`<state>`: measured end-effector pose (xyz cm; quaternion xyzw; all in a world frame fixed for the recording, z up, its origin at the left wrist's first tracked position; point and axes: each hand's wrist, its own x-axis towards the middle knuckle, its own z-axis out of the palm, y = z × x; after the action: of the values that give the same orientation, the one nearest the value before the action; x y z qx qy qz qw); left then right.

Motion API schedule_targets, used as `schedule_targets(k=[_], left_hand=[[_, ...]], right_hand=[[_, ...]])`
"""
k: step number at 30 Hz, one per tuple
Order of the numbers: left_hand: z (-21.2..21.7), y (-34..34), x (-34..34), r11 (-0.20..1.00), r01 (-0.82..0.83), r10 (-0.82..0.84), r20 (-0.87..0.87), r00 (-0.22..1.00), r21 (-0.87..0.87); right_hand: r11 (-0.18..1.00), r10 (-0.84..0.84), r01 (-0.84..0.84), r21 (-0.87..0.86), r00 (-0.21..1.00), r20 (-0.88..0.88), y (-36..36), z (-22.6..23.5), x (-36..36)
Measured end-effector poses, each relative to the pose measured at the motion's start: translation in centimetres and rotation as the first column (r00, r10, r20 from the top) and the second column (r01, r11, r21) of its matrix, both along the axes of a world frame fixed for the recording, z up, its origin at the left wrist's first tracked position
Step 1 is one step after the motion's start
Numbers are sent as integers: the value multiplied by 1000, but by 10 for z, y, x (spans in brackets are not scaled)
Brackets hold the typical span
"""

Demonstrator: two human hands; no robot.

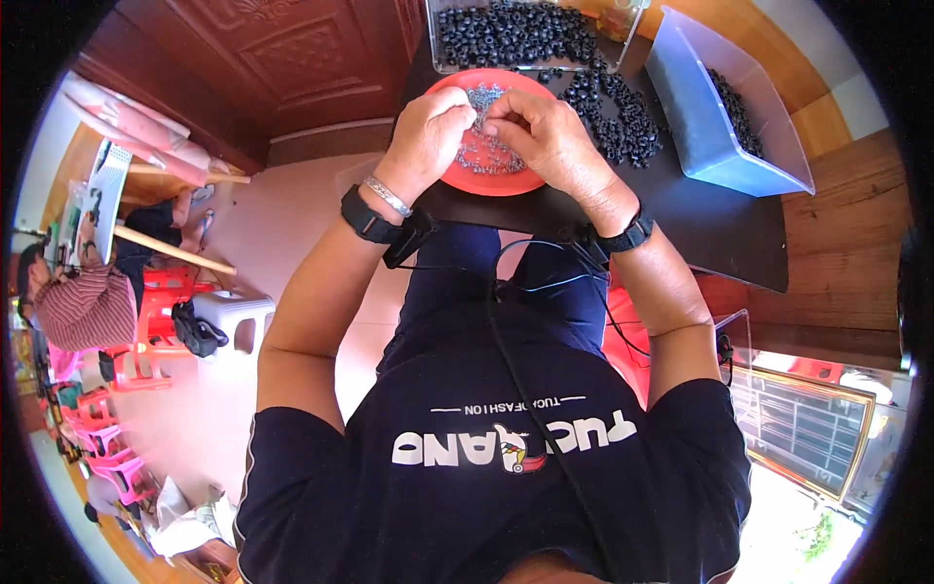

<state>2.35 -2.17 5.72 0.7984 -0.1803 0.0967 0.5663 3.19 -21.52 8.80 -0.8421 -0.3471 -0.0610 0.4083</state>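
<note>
Both of my hands are raised over a round red plate (491,185) strewn with small silvery metal pieces (491,156). My left hand (426,136) is closed over the plate's left side, thumb and fingertips pressed together. Across from it my right hand (550,138) pinches with thumb and forefinger, its tips close to the left fingertips. Whatever the two pinches hold is too small or too hidden to name. To the right of the plate, a heap of small black ring-like parts (613,117) lies loose on the dark table (720,229).
A clear box (435,44) full of black parts stands at the far edge. A pale blue translucent bin (700,146) with more black parts is at the right. Cables (545,287) hang across my lap. Another person (88,302) sits far left near red stools (161,302).
</note>
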Motion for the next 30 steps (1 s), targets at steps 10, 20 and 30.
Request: schedule_targets(k=[10, 20, 30], left_hand=[[9, -6, -20, 983, 64, -78, -77, 994, -173], [13, -15, -26, 994, -104, 93, 226, 970, 37], [19, -25, -34, 973, -213, 156, 419, 895, 91]], right_hand=[[932, 236, -146, 332, 939, -251, -4, 0, -4], [918, 257, -130, 375, 914, -313, -6, -3, -3], [812, 425, 104, 574, 567, -705, -10, -1, -3]])
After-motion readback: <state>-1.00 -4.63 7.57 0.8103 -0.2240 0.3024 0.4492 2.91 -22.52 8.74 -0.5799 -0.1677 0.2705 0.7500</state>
